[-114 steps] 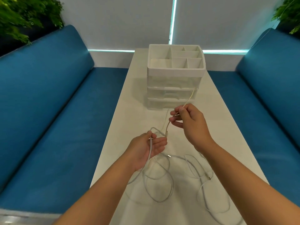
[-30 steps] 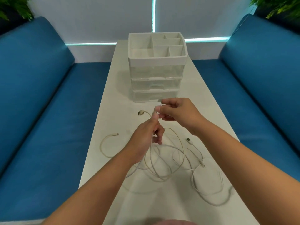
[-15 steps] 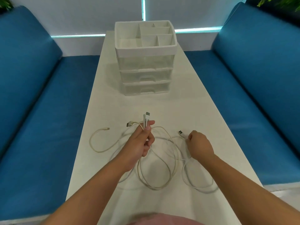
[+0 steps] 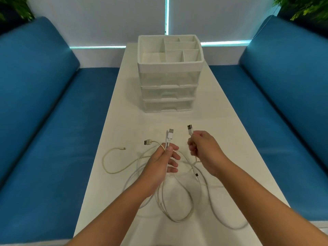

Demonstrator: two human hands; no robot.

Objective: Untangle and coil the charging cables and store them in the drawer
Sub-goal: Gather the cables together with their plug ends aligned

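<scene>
Several white charging cables (image 4: 179, 196) lie in loose tangled loops on the white table (image 4: 221, 139). My left hand (image 4: 159, 164) pinches two cables near their USB plugs, one plug (image 4: 170, 134) pointing up and another (image 4: 147, 142) sticking out to the left. My right hand (image 4: 204, 151) is closed on a third cable just below its USB plug (image 4: 190, 129). A cream cable end (image 4: 113, 160) curls on the table to the left. The white drawer unit (image 4: 168, 93) stands further back with its three clear drawers closed.
Blue sofa seats (image 4: 53, 139) flank the narrow table on both sides, so its edges are close. The drawer unit's top tray (image 4: 170, 50) has several empty compartments. Green plants sit in the upper corners.
My right hand has picked up the cable end that lay on the table and raised it, plug upward. My left hand keeps its hold on the two cables. The camera has tilted up slightly.
</scene>
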